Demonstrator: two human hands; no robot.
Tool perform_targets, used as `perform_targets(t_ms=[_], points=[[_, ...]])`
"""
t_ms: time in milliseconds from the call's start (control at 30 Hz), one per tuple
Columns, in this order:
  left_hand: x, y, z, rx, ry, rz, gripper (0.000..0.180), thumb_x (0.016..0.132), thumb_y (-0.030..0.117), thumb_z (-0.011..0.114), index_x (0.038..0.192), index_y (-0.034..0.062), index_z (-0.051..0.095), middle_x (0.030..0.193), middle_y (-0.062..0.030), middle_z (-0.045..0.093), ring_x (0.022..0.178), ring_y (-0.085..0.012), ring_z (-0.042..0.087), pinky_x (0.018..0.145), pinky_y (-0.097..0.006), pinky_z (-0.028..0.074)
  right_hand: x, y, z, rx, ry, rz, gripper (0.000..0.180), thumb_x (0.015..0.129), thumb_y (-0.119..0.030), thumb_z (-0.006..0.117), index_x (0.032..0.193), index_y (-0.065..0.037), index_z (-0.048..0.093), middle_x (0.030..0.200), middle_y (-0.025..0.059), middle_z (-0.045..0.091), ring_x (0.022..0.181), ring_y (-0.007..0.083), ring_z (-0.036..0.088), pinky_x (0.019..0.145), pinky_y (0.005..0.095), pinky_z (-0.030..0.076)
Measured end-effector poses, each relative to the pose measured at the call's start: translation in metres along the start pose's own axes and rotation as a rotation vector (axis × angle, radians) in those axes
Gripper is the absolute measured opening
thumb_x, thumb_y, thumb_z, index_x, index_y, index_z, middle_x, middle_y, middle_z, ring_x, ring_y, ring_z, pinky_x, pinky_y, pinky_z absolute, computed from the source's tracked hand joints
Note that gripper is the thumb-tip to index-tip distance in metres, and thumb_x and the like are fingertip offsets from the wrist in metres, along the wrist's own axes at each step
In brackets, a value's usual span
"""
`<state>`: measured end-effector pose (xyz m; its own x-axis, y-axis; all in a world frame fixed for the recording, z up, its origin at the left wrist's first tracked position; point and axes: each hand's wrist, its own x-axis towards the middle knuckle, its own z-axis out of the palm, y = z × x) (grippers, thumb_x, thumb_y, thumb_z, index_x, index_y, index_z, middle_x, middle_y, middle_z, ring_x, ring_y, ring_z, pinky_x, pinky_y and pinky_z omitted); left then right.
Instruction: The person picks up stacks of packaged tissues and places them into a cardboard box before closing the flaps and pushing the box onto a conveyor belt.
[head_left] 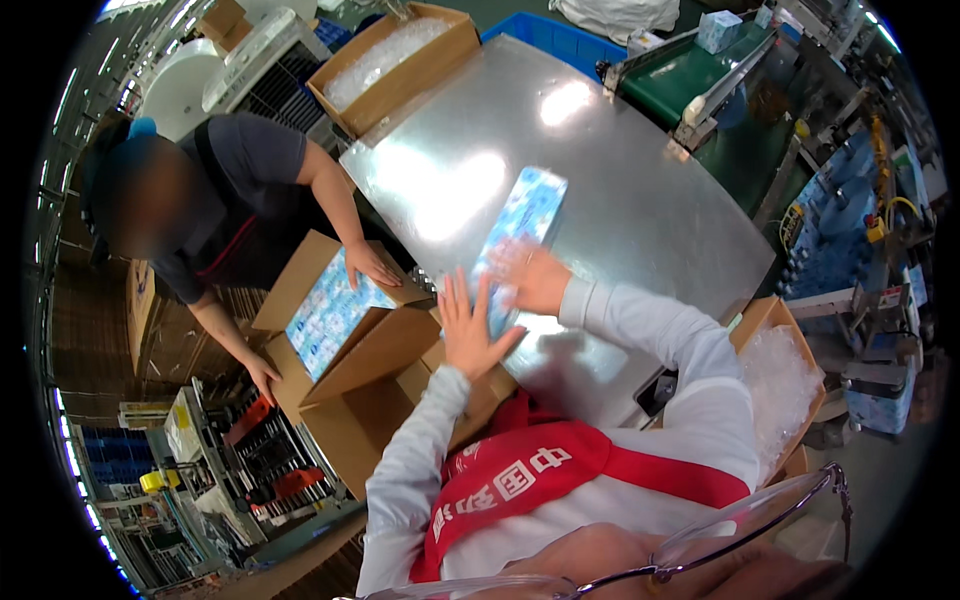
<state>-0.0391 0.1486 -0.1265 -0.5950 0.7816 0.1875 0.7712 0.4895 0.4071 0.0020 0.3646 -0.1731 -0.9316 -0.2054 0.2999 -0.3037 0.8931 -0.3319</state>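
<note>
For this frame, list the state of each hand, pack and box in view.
left hand: flat, fingers spread, against the pack's near end
right hand: flat on the pack
blue patterned pack: lying on the steel table
cardboard box: open, filled with packs

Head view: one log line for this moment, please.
left hand: flat on blue pack | right hand: on pack | pack: lying on steel table | co-worker: at open carton

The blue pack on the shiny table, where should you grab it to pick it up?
Probably by its two long edges near the middle, one hand from each side. The blue pack is long, flat and narrow, lying on the metal table, so one end alone would likely sag. The left hand and right hand rest flat at its near end.
</note>
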Motion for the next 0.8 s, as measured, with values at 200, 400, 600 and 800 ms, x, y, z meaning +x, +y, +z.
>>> perform_targets(t_ms=[200, 400, 600, 800], points=[[0.016, -0.005, 0.032, 0.136, -0.030, 0.027, 0.083, 0.083, 0.030, 0.070, 0.156, 0.0195, 0.032, 0.162, -0.0251, 0.015, 0.144, -0.0498, 0.020, 0.114, -0.064, 0.019, -0.004, 0.128, -0.014, 0.078, 0.286, 0.713, 0.061, 0.100, -0.054, 0.049, 0.137, -0.007, 0.058, 0.147, 0.0170, 0.049, 0.136, 0.0310, 0.043, 0.115, 0.0427, 0.028], [0.019, -0.006, 0.029, 0.141, -0.048, 0.017, 0.082, 0.083, 0.032, 0.071, 0.155, 0.0192, 0.034, 0.162, -0.0252, 0.017, 0.144, -0.0491, 0.022, 0.113, -0.063, 0.020, 0.007, 0.143, 0.045, 1.158, 0.635, 0.837, 0.069, 0.099, -0.058, 0.050, 0.123, 0.005, 0.065, 0.115, 0.0103, 0.069, 0.109, 0.0161, 0.058, 0.097, 0.0303, 0.044], [0.018, -0.011, 0.033, 0.127, -0.041, -0.002, 0.078, 0.085, 0.035, 0.069, 0.154, 0.0183, 0.036, 0.161, -0.0253, 0.018, 0.139, -0.0492, 0.029, 0.112, -0.063, 0.022, 0.000, 0.163, 0.096, 1.340, 0.720, 0.949, 0.073, 0.099, -0.069, 0.035, 0.088, -0.004, 0.069, 0.077, 0.0005, 0.061, 0.077, 0.0150, 0.053, 0.075, 0.0301, 0.043], [0.051, 0.013, 0.032, 0.163, 0.023, -0.067, 0.106, 0.071, 0.041, 0.082, 0.155, 0.0076, 0.028, 0.155, -0.0263, 0.028, 0.133, -0.0499, 0.035, 0.109, -0.063, 0.026, -0.011, 0.174, 0.119, 0.894, 0.721, 0.983, 0.055, 0.104, -0.051, 0.040, 0.097, -0.002, 0.063, 0.084, 0.0074, 0.061, 0.081, 0.0177, 0.055, 0.078, 0.0315, 0.044]])
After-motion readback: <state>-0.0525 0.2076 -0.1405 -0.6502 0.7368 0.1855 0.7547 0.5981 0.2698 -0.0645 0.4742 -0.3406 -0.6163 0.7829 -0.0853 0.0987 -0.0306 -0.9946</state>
